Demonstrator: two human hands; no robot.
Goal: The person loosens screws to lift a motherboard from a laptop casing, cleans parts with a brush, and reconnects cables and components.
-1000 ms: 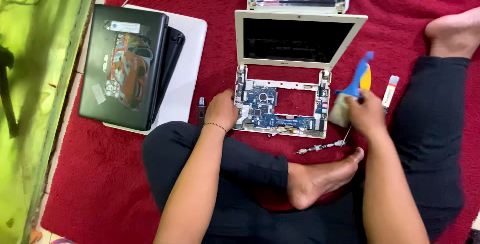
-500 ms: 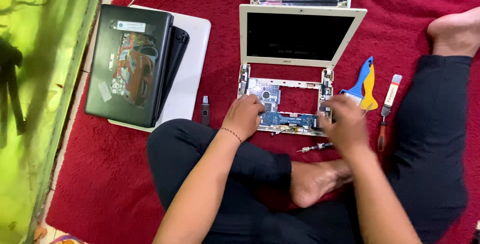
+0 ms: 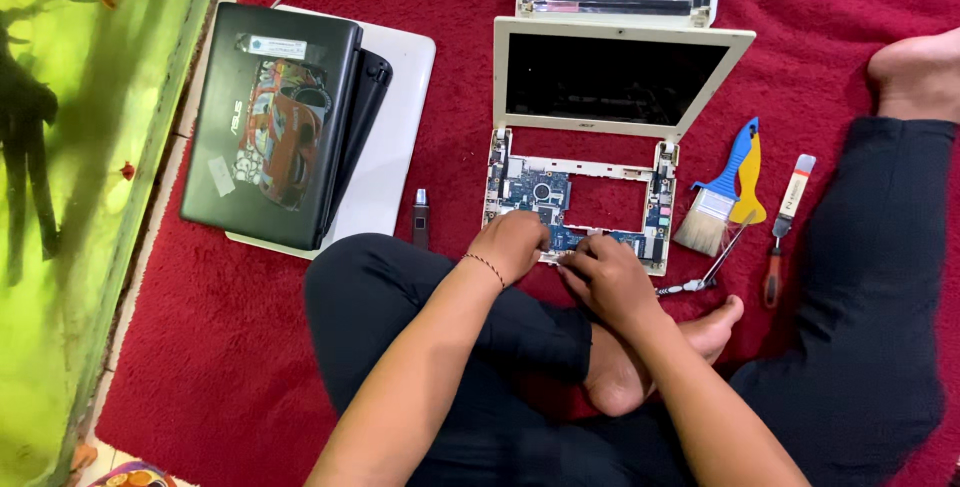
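Both hands, left (image 3: 512,245) and right (image 3: 610,277), curl knuckles-up on the circuit board (image 3: 545,197); grip unclear.

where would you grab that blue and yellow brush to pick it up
Grip the brush by its blue and yellow handle, the upper end that points away from the person. It lies flat on the red carpet, bristles toward the laptop base. Come from above, probably with the right hand, which is nearer.

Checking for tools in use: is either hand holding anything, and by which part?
Neither visibly: left hand and right hand rest fingertips on the opened white laptop's blue circuit board; any small part pinched cannot be told.
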